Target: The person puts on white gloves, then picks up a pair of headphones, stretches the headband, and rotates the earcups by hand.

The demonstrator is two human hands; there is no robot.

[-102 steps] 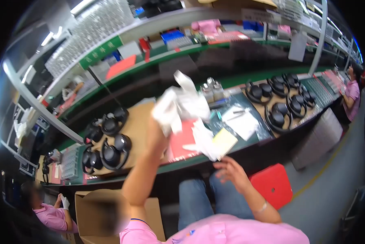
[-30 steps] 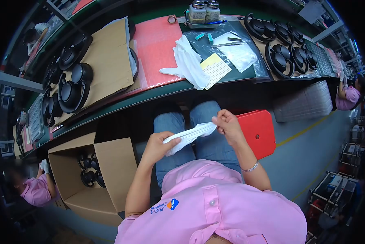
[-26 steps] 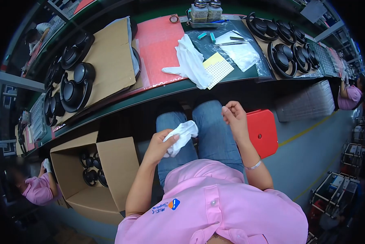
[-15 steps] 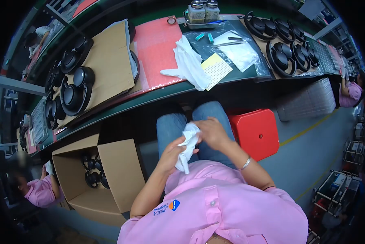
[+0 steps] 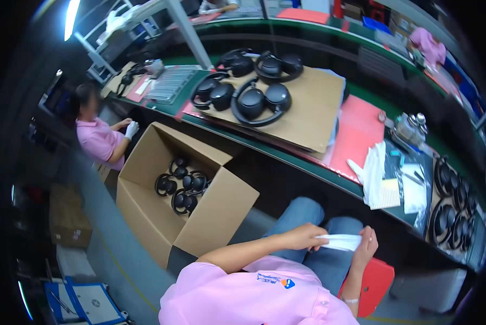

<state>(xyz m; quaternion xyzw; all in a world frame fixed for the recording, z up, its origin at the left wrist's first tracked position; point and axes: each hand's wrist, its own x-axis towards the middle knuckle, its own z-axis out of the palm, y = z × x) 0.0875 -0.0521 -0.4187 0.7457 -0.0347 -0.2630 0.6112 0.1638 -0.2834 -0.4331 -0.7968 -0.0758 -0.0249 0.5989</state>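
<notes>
Above my lap, my left hand is closed on one end of a white glove. At the other end, my right hand grips it too, so the fabric is stretched taut between them. A second white glove hangs over the front edge of the workbench, beside a yellowish sheet of small labels. Black headphones lie in a group on a cardboard sheet on the bench.
An open cardboard box with several headphones inside stands left of my legs. A red stool is at my right. More headphones lie at the bench's right. A co-worker in pink sits at far left.
My view has swung left, bringing the box and co-worker further into frame. The glove was bunched between my hands; now they are further apart and it is pulled straight.
</notes>
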